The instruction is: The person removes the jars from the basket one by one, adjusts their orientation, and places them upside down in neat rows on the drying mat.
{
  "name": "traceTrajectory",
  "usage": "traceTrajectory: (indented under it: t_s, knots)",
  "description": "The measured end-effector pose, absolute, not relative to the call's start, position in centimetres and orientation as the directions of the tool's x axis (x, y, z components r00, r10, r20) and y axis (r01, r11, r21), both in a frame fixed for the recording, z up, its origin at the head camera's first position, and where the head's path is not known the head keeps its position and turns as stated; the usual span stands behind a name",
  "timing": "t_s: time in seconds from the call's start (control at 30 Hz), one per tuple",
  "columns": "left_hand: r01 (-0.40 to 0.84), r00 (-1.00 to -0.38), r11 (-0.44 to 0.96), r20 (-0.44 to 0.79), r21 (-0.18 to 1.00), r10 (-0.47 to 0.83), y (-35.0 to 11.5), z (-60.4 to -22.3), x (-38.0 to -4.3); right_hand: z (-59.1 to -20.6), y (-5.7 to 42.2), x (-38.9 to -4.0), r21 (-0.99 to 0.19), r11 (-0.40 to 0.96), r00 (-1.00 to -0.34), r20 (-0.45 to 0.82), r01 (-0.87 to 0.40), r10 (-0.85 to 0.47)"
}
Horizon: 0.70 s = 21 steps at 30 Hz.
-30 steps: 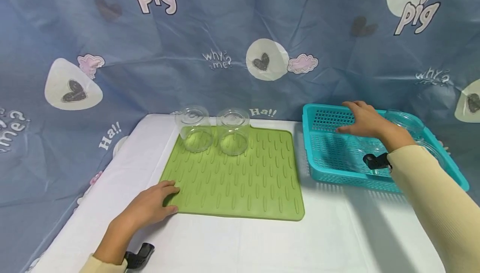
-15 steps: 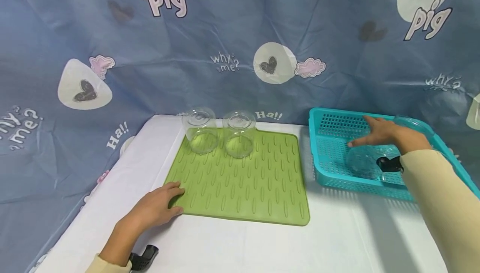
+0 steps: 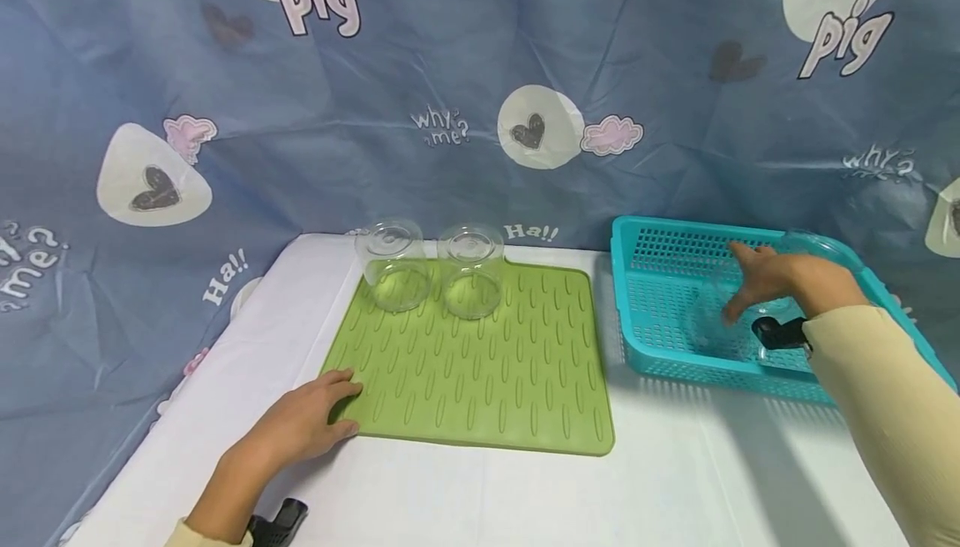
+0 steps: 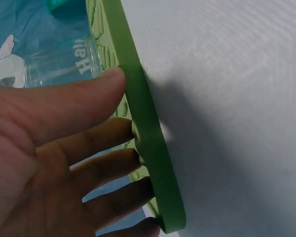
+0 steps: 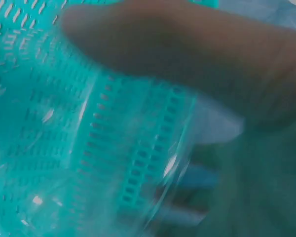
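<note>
A green ribbed drying mat (image 3: 480, 380) lies on the white table. My left hand (image 3: 300, 418) rests on its near left corner; in the left wrist view the thumb (image 4: 89, 98) and fingertips touch the mat's edge (image 4: 148, 123). Two clear glasses, one on the left (image 3: 397, 268) and one beside it (image 3: 472, 272), stand upside down at the mat's back. My right hand (image 3: 780, 280) is inside the turquoise basket (image 3: 675, 359), thumb and fingers around a clear glass (image 3: 708, 326). In the right wrist view the clear glass (image 5: 153, 163) lies between thumb and fingers, blurred.
More clear glassware (image 3: 817, 247) lies at the basket's right side, partly behind my right arm. A blue patterned cloth (image 3: 450, 72) hangs behind the table. White tabletop (image 3: 540, 497) shows in front of the mat.
My right hand has lowered into the basket, and its thumb has closed in toward a glass. The left hand has stayed at the mat's corner. The head view has shifted slightly.
</note>
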<state>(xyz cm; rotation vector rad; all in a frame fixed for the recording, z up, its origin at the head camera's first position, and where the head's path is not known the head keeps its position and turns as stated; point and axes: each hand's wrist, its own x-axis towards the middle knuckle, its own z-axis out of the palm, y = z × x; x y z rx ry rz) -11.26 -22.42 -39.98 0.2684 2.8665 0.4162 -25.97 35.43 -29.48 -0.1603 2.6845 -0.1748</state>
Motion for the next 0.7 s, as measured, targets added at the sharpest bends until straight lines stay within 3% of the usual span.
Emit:
traceTrajectory:
  t_s: [0.2, 0.7]
  knots:
    - [0.135, -0.957, 0.942, -0.204, 0.307, 0.204, -22.5, -40.2, -11.1, -30.3, 35.0, -26.7, -0.265, 0.954, -0.929, -0.300, -0.138, -0.217]
    - [0.130, -0.961, 0.943, -0.198, 0.305, 0.196, -22.4, -40.2, -11.2, -32.5, 36.0, -26.7, -0.376, 0.917, -0.946, -0.224, -0.137, -0.233]
